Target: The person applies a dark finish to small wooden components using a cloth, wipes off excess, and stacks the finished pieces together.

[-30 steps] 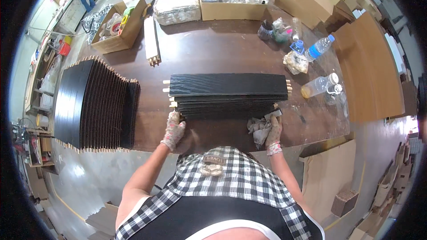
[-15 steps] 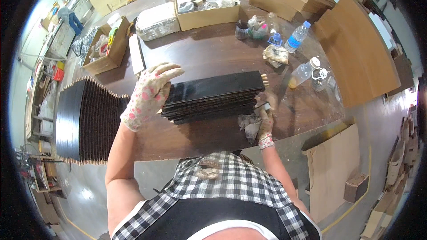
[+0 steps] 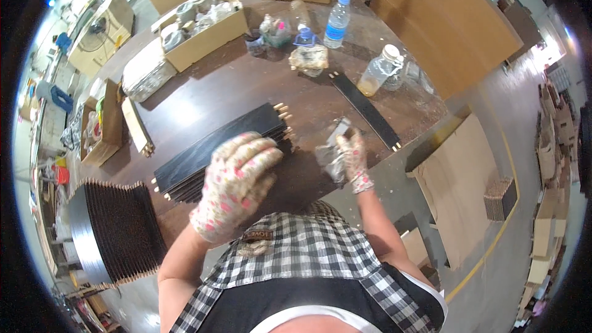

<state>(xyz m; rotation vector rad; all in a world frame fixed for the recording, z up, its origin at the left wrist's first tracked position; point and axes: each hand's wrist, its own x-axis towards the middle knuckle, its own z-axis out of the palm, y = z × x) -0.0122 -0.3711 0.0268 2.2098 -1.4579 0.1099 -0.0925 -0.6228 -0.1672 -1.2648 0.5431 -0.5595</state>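
From where I stand, the bench (image 3: 216, 77) has its near right edge running past the worker's right hand (image 3: 354, 159), and a single black slat (image 3: 366, 111) lies with its lower end close by that edge. Its upper end points toward a pale crusted lump (image 3: 308, 57), and a bottle with amber liquid (image 3: 376, 74) stands tilted just beyond. The stack of black slats (image 3: 194, 159) sits slantwise on the near part of the bench, pale pegs showing at both ends; brown bench top stretches from it to the lone slat. A bigger, curving pile of slats (image 3: 117, 228) crowds the left side.

The right grip is closed on a crumpled grey cloth (image 3: 333, 165), with a small pale block (image 3: 339, 129) at the fingertips. The left hand (image 3: 235, 186) has its fingers together and loosely bent; its palm is hidden, so I can't tell whether that grip has anything or touches the stack.

The left hand is over the stack's near side, back uppermost, elbow bent. The right arm reaches forward, wrist near the edge.
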